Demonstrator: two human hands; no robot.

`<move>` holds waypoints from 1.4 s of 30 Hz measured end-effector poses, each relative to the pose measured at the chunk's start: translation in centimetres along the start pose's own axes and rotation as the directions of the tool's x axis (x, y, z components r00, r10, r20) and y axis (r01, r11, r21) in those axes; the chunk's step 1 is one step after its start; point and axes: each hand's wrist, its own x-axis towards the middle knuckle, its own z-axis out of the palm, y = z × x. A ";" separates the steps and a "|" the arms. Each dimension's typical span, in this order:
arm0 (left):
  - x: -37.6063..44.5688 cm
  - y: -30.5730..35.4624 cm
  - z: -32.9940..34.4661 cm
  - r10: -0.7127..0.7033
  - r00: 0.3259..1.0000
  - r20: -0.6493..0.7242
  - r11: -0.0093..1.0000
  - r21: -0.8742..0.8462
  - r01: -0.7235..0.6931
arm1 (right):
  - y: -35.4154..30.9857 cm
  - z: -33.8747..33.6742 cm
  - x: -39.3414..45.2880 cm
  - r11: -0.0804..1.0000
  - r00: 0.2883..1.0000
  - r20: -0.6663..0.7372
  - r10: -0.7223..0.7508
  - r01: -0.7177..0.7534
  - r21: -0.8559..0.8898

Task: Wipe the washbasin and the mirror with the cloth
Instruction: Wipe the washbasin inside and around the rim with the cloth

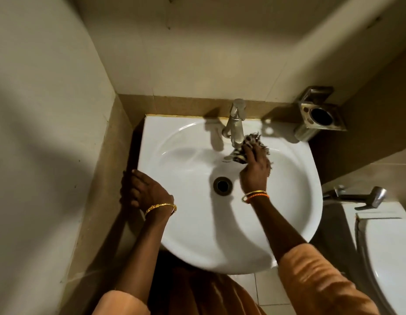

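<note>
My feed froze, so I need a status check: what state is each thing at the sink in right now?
Cloth: bunched, pressed against the tap by the right hand.
Tap: no water visibly running.
Washbasin: no standing water visible.
Drain: open, unplugged.
Left hand: holds the basin's left edge.
Wall holder: empty.
</note>
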 end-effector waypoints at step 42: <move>0.5 0.2 1.2 0.015 0.999 -0.047 0.992 0.129 -0.008 | -8.6 7.6 -4.5 0.966 0.759 0.641 0.116 -0.237 0.106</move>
